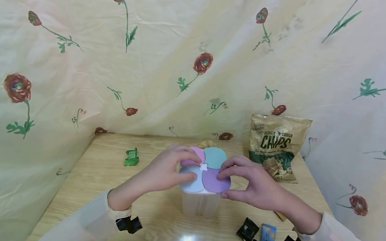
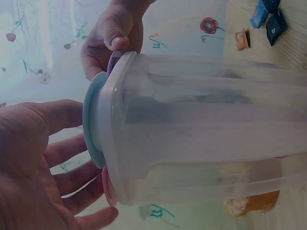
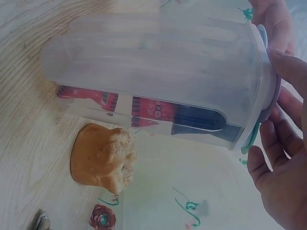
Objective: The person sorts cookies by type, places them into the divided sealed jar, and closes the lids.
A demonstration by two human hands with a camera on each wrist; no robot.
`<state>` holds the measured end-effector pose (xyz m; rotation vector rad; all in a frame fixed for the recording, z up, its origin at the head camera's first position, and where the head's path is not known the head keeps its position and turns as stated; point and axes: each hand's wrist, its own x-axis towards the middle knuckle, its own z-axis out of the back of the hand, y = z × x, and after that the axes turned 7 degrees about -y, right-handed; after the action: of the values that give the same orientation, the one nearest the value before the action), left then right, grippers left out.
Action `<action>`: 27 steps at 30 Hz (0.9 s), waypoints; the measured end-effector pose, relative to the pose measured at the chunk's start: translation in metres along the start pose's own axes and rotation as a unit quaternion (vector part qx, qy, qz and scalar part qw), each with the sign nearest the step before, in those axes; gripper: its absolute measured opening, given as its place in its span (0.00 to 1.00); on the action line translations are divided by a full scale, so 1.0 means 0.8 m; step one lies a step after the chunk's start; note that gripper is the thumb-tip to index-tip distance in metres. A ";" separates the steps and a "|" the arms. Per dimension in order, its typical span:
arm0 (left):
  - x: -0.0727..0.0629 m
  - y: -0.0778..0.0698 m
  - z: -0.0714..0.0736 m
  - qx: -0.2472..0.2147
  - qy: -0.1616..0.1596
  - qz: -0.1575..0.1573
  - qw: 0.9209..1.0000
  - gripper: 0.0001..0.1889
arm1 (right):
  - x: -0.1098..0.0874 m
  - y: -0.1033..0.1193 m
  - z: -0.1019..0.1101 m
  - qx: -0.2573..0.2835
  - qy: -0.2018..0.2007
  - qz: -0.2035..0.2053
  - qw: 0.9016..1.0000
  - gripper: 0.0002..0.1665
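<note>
A clear plastic canister [image 1: 201,205] stands upright on the table, capped by a flower-shaped lid [image 1: 215,158] with pink, teal, pale blue and purple petals. My left hand [image 1: 165,168] rests on the lid, its thumb along the pale blue petal and its fingers over the pink one. On the other side, my right hand [image 1: 253,181] holds the lid's edge, fingers bent onto the purple petal and thumb at the rim. Through the canister wall, red packets [image 3: 153,109] and a dark packet [image 3: 199,120] show in the right wrist view.
Behind the canister lies a piece of bread [image 3: 98,155]. A bag of chips [image 1: 274,147] stands at the back right, and a green wrapped snack [image 1: 131,157] lies to the left. Black packets [image 1: 248,230] and a blue packet [image 1: 268,235] are near the right forearm.
</note>
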<state>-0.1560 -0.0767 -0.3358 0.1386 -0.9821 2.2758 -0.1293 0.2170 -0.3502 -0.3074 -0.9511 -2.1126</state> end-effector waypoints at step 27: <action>0.000 -0.003 0.006 0.066 0.002 -0.017 0.998 0.17 | 0.009 -0.020 -0.022 0.020 -0.145 0.209 0.967 0.13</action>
<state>-0.1548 -0.0785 -0.3310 0.2059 -0.8206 2.3098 -0.1447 0.2067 -0.3673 -0.7456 -0.9920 -1.6854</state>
